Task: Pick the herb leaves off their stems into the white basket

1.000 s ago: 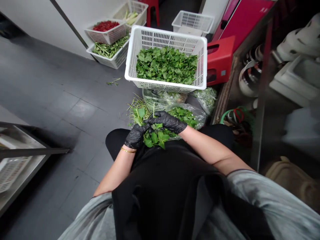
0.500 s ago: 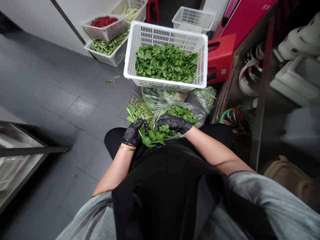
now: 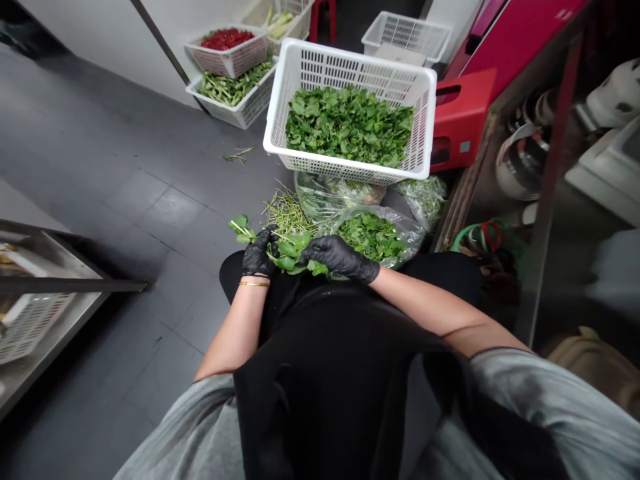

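Observation:
My left hand (image 3: 259,252), in a black glove, is closed round stems of leafy greens (image 3: 290,252); one leafy tip sticks out past it on the left. Facing it, my right hand (image 3: 340,257), also gloved in black, has its fingers pinched at the leaves on the right side of the same bunch. Just beyond the hands lies a pile of thin cut stems (image 3: 287,212) on the floor. A clear plastic bag (image 3: 413,233) of loose greens stands open behind my right hand.
A white basket (image 3: 350,167) of picked leaves sits beyond the bags, beside a red plastic stool (image 3: 463,123). Stacked baskets hold red chillies (image 3: 227,39) and green pods (image 3: 233,85) at back left. Metal shelving (image 3: 543,200) borders the right; another rack (image 3: 75,285) stands left.
My left hand has shifted so a leafy tip points out to its left. My right hand has come down onto the leaves of the bunch. The whole view has swung slightly left.

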Action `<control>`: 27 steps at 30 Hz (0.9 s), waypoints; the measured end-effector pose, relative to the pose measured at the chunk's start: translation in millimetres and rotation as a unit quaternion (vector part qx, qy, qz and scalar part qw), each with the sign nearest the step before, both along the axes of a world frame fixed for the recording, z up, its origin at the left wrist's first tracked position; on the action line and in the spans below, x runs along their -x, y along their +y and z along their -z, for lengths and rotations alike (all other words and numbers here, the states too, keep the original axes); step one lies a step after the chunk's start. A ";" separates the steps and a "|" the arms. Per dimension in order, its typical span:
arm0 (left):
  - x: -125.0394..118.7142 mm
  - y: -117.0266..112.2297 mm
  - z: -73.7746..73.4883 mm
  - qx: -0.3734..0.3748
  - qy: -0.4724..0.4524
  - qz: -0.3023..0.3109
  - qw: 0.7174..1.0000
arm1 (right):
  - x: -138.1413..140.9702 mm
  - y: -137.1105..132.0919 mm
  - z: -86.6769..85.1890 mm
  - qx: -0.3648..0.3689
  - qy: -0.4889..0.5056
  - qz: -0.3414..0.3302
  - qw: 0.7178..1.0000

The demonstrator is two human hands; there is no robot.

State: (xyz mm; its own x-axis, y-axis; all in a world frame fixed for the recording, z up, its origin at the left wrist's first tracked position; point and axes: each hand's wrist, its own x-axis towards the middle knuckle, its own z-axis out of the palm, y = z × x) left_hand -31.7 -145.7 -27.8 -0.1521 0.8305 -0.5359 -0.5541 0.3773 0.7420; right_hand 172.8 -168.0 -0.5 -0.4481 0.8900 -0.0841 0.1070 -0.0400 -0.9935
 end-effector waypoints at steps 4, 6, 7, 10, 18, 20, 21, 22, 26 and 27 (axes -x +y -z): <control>8.7 0.3 4.6 0.025 -0.036 0.030 0.999 | -5.3 16.0 -4.6 -0.010 -0.014 0.058 0.998; 2.2 -3.5 4.3 0.012 -0.070 0.046 0.996 | 5.4 23.2 -2.5 -0.023 -0.052 0.064 0.996; -2.8 -5.8 3.6 -0.004 -0.079 0.050 0.996 | 13.5 25.5 -0.4 -0.031 -0.070 0.061 0.995; -17.5 -12.3 1.0 -0.059 -0.069 0.063 0.994 | 37.5 29.0 7.6 -0.042 -0.074 0.033 0.996; -8.2 -19.4 -8.0 -0.053 -0.039 0.119 0.991 | 7.4 37.8 7.9 0.078 0.060 0.071 0.993; -11.0 -23.6 -13.0 -0.058 0.007 0.134 0.989 | -1.4 37.3 6.1 0.094 0.073 0.083 0.989; -15.1 -26.1 -15.9 -0.063 0.027 0.139 0.988 | -2.3 35.9 5.7 0.101 0.075 0.082 0.989; -20.4 -28.5 -18.9 -0.065 0.040 0.144 0.987 | -1.1 33.9 5.7 0.105 0.077 0.085 0.988; -40.7 -34.6 -24.4 -0.044 0.036 0.161 0.985 | 11.5 22.3 8.7 0.104 0.108 0.109 0.983; -42.8 -34.9 -23.0 -0.046 0.031 0.170 0.984 | 13.1 20.0 9.8 0.109 0.117 0.107 0.981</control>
State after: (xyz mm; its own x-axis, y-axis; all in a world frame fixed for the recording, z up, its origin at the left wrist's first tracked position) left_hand 11.0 -180.5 -4.7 0.1125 0.8839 -0.4540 -0.3594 0.4622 0.8107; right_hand 159.8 -148.0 -10.3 -0.2833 0.9381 -0.1990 -0.1570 -0.2501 -0.9554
